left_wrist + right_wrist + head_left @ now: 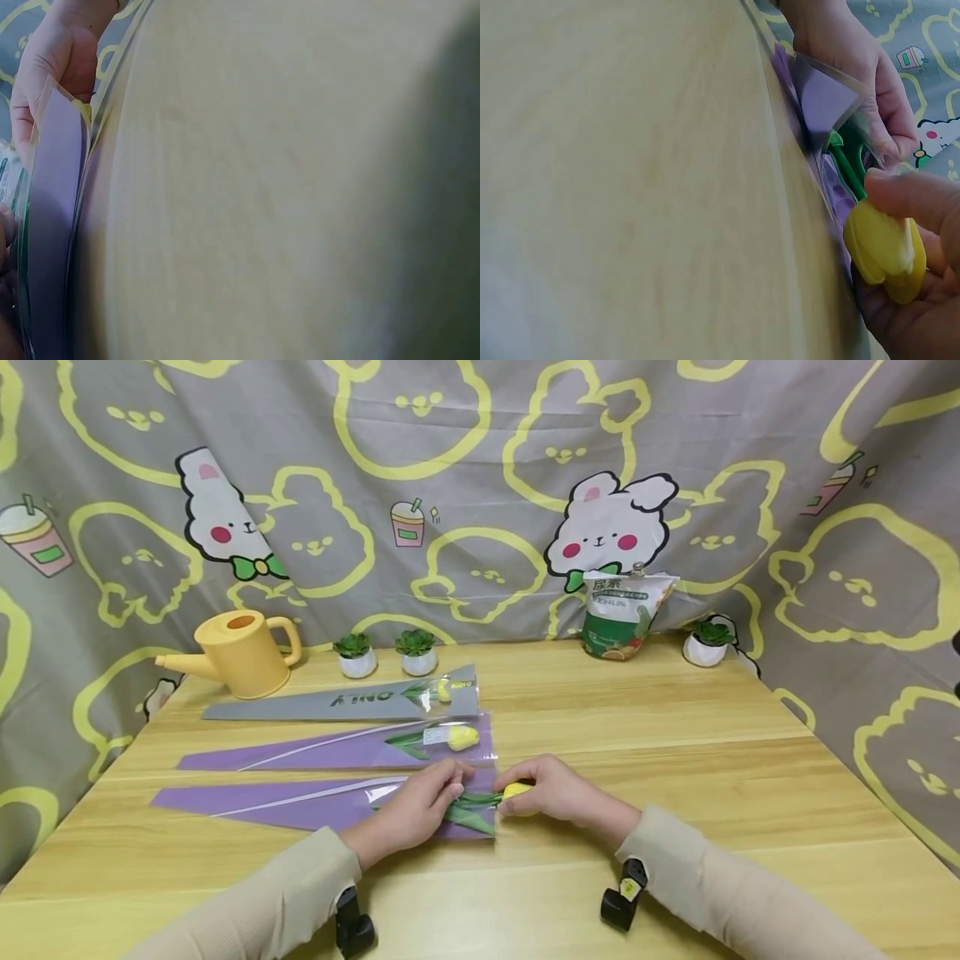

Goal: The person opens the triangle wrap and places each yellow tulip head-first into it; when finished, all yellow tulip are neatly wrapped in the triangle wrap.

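My right hand (562, 793) pinches the yellow head of an artificial tulip (881, 244) between thumb and fingers. The head sits just outside the right-hand mouth of the nearest purple flower sleeve (277, 802), and its green stem (847, 174) runs into it. At that mouth, my left hand (416, 806) holds the sleeve's clear upper film, fingers curled. The purple backing (56, 180) bends up from the table in the left wrist view. Farther back lie a second purple sleeve (315, 751) and a grey sleeve (285, 705), each with a yellow tulip inside.
A yellow watering can (243, 656) stands back left beside two small potted succulents (357, 662). A green and white bag (618, 622) and another potted succulent (707, 650) stand back right. A patterned curtain (480, 452) hangs behind the wooden table (675, 735).
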{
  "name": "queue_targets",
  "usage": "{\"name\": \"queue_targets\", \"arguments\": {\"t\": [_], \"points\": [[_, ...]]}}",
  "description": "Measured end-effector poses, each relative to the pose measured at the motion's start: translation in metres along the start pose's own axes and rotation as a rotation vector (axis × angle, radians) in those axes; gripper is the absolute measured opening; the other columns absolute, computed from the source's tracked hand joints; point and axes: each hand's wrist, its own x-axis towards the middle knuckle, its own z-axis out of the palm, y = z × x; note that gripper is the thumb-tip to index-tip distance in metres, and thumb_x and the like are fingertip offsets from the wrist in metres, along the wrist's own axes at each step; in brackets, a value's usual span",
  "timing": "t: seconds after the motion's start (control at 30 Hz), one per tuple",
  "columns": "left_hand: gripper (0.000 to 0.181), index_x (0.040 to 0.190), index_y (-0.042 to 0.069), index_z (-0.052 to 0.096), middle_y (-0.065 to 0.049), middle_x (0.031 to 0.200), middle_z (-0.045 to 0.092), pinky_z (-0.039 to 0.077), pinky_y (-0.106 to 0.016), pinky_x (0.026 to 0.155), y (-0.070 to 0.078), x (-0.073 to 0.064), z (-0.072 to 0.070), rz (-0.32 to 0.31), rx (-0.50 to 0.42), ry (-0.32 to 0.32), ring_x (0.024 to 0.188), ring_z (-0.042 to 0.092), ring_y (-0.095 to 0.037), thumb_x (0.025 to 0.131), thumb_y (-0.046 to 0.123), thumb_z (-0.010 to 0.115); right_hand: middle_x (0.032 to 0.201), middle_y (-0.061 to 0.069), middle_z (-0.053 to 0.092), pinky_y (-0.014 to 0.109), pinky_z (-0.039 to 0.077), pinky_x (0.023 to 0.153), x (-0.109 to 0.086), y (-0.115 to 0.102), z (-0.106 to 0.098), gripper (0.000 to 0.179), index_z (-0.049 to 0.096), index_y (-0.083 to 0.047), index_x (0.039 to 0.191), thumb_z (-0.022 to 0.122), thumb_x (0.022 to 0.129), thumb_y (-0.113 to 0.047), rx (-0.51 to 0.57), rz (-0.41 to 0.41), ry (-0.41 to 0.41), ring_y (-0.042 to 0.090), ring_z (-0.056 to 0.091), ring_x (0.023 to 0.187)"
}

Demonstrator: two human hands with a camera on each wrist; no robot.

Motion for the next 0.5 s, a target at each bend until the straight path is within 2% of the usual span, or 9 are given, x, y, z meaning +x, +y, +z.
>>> {"name": "queue_targets", "arguments": {"t": [0.23,0.5], "points": [[0.018,0.079,0.013,0.04,-0.007,0.116,0.061,0.043,-0.038,0.082,-0.0006,0.0001,-0.0012,-0.002,0.001,-0.002,0.109,0.056,-0.023,0.096,0.01,0.047,0.105,0.006,0.067,0.035,0.044,0.088,0.0026,-0.0042,0.0053,0.03,0.07,-0.007,0.099,0.079,0.071,-0.013,0.006,0.003,0.031,0.017,0.056,0.097],[0.018,0.079,0.013,0.04,-0.006,0.116,0.061,0.044,-0.039,0.083,-0.0016,0.0008,-0.0003,-0.014,0.004,-0.004,0.108,0.057,-0.023,0.096,0.011,0.048,0.107,0.006,0.066,0.037,0.044,0.09,0.003,-0.004,0.0056,0.033,0.069,-0.007,0.101,0.079,0.071,-0.014,0.022,0.014,0.031,0.018,0.055,0.1]]}}
